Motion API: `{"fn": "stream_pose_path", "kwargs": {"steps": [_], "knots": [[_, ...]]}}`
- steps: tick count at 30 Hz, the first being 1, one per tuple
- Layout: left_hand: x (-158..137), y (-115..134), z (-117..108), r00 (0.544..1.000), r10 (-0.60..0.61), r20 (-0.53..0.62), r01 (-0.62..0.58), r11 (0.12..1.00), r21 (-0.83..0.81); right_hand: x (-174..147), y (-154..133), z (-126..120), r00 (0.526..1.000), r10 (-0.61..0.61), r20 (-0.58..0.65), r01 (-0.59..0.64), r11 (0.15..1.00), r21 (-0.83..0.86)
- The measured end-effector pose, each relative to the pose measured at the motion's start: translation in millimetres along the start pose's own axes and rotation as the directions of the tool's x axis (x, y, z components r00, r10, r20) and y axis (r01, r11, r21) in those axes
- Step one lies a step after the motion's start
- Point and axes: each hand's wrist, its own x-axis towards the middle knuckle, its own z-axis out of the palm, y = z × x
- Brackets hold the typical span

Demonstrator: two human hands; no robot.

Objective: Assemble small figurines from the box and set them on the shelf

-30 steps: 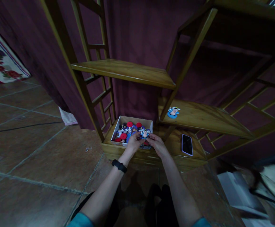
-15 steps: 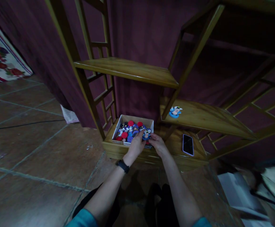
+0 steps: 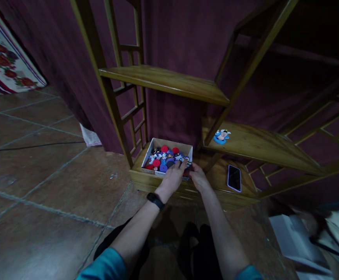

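A shallow cardboard box (image 3: 183, 148) on the low wooden shelf holds many small figurines (image 3: 162, 156) with round red, blue and purple bases. At its front right corner, my left hand (image 3: 173, 175) reaches in over the rim, fingers bent down. Close beside it is my right hand (image 3: 197, 177), its fingers curled at the box's right side. Between the fingertips a small blue-and-white figurine (image 3: 188, 165) shows in part; both hands appear to grip it, mostly hidden. Another figurine (image 3: 222, 136), on a blue ring base, stands on the higher shelf to the right.
A phone (image 3: 234, 178) in a purple case lies on the low shelf, right of my hands. Wooden uprights and the middle shelf (image 3: 163, 82) frame the box. White boxes (image 3: 296, 237) sit on the floor at lower right.
The figurine between my hands showed clearly above the box corner before; now it is mostly covered by my fingers. My left hand has turned further over it. The view has shifted slightly.
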Motion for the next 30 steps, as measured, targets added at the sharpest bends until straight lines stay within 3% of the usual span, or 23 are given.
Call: {"fn": "stream_pose_path", "kwargs": {"steps": [12, 30], "knots": [[-2.8, 2.6, -5.1, 0.996, 0.089, -0.017, -0.088, 0.994, 0.069, -4.7, -4.6, 3.2, 1.0, 0.004, -0.024, -0.004, 1.0, -0.017], [-3.2, 7.0, -5.5, 0.992, 0.124, -0.015, -0.122, 0.988, 0.096, -5.4, -4.3, 0.0, 0.999, 0.022, -0.048, -0.024, 0.999, -0.042]]}}
